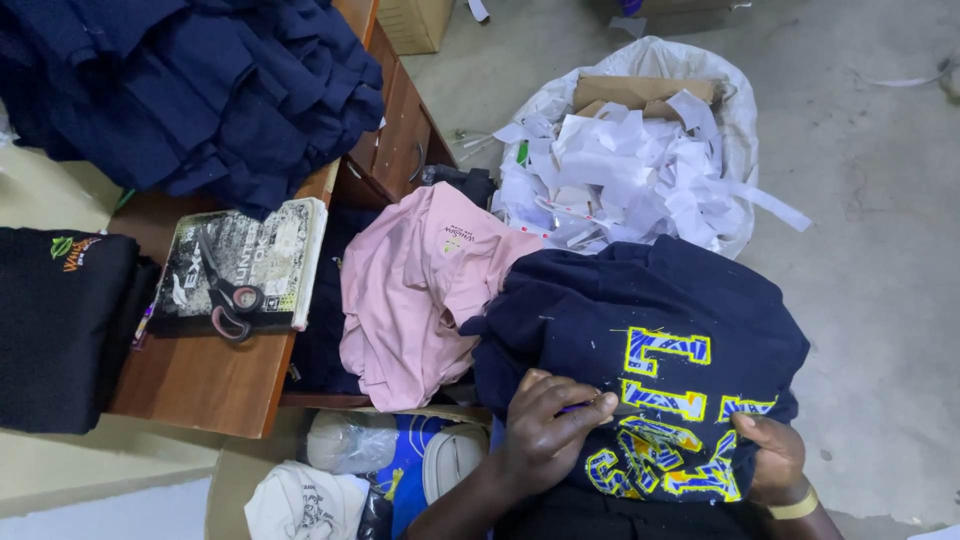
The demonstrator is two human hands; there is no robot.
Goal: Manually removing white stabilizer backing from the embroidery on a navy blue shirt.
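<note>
Left hand: the left hand (555,430) rests on the navy garment (640,320), fingers curled shut and pinching a thin purple-tipped tool (583,407) against the cloth, just left of the embroidery.
Right hand: the right hand (768,458) grips the lower right edge of the same garment, thumb on top and fingers folded under the fabric; a yellow wristband (795,506) sits on that wrist.
Navy garment: spread over the person's lap, off the desk and to its right, touching the pink shirt on its left side.
Embroidery: yellow and blue stitched characters (668,410) on the garment, between the two hands.
Pink shirt: a crumpled pink shirt (410,290) with a small chest emblem hangs just off the desk's right edge.
Desk: a wooden desk (200,385) with drawers along its right side.
Scissors: dark-handled scissors (225,290) lie on a worn book (245,260) near the desk's front right corner.
Navy pile: a heap of navy clothes (190,90) covers the desk's far end.
Black stack: folded black garments (60,320) with a small coloured emblem sit at the desk's left edge.
Waste sack: a white sack (735,110) full of paper scraps (610,170) stands on the concrete floor (880,250) beyond the lap.
Below the desk: a white cap (300,505) and a clear plastic bag (345,440) lie by the person's left arm.
</note>
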